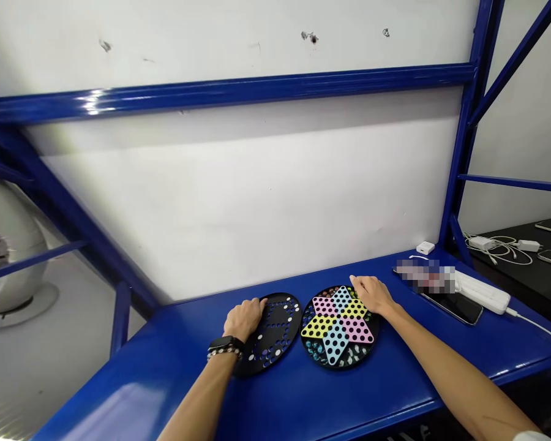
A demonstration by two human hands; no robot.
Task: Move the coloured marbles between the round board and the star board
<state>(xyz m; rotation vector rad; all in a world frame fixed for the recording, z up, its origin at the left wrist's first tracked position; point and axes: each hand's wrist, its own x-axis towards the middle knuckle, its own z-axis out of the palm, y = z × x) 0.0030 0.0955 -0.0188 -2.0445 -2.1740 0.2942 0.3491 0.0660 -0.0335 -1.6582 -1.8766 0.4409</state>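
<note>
1. And we're on the bench: the left hand (pixel 244 320) sits palm down on a black perforated disc (pixel 279 324), fingers curled narrowly over its edge. Is it really gripping? Can't tell from here!
2. Over to the right hand (pixel 370 294), fingers lightly spread on the far rim of a Chinese checkers board (pixel 338 327) with its pastel star. No clear hold there either, and I can't tell if it's pinching.
3. Both round pieces lie flat, just apart, on a blue steel bench top (pixel 174 373).
4. Here's the danger: glass marbles (pixel 318 350) crowd the board's rim, so a tilt from uneven pressure could spill them across that smooth surface.
5. Watch that gap too! A sideways slide of either piece could knock them together, and pressing on the disc's edge could tip it.
6. Clutter waits to the right: a smartphone (pixel 454 308), a white power strip (pixel 484 293) with its cord, and a blurred-out patch (pixel 425 275). A wide swing of the right arm could catch them.
7. Behind it all, a white wall (pixel 239 196) and a blue steel frame (pixel 463 147) block the far side.
</note>
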